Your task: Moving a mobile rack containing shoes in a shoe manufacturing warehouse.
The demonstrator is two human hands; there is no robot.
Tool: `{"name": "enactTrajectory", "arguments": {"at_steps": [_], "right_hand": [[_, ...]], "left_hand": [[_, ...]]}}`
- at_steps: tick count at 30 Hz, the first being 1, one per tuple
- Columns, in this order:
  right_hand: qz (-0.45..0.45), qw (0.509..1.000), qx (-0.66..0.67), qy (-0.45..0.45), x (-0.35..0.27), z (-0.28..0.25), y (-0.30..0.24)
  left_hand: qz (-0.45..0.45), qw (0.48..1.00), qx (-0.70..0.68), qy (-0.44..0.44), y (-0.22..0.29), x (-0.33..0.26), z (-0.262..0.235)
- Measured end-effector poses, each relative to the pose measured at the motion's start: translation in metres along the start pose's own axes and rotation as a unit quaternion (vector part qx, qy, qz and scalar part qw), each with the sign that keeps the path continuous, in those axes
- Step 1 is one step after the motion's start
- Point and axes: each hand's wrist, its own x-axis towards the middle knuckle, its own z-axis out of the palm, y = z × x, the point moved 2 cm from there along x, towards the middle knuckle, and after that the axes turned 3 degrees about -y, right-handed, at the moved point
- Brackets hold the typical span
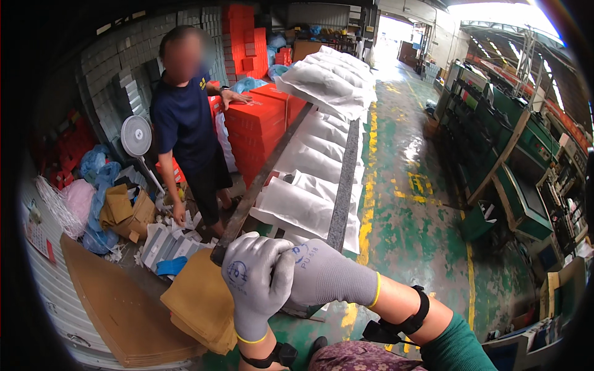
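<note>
Both my hands wear grey gloves with yellow cuff edges, and they meet at the near end of a long stand. My left hand [257,281] is closed, its fingers curled in; what they hold, if anything, is hidden. Pressed against it from the right is my right hand [318,272], whose fingers are out of sight behind the left. Just beyond them run a brown rail [266,167] and a dark speckled rail [344,191]. White wrapped bundles [306,207] lie in a row along the stand, with more white bundles [328,80] piled at its far end.
A person [189,117] stands left of the stand, one hand on red boxes [257,120]. Brown cardboard sheets [201,297], a white fan [136,137] and scattered scraps lie or stand at left. A green floor aisle [402,216] runs along the right, beside green machinery [489,136].
</note>
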Motion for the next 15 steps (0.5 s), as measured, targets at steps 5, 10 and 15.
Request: {"name": "enactTrajectory", "arguments": {"at_steps": [5,10,15], "right_hand": [[-0.007,1.000,-0.025,-0.007,0.000,-0.008,0.001],[-0.010,1.000,-0.016,-0.008,-0.001,0.000,0.011],[-0.008,0.997,-0.055,-0.063,0.004,0.000,-0.002]], "left_hand": [[0.013,1.000,0.015,0.003,0.003,0.006,0.002],[0.003,1.000,0.000,0.010,0.001,0.005,0.007],[-0.012,1.000,0.004,0.002,-0.002,-0.001,-0.006]]}}
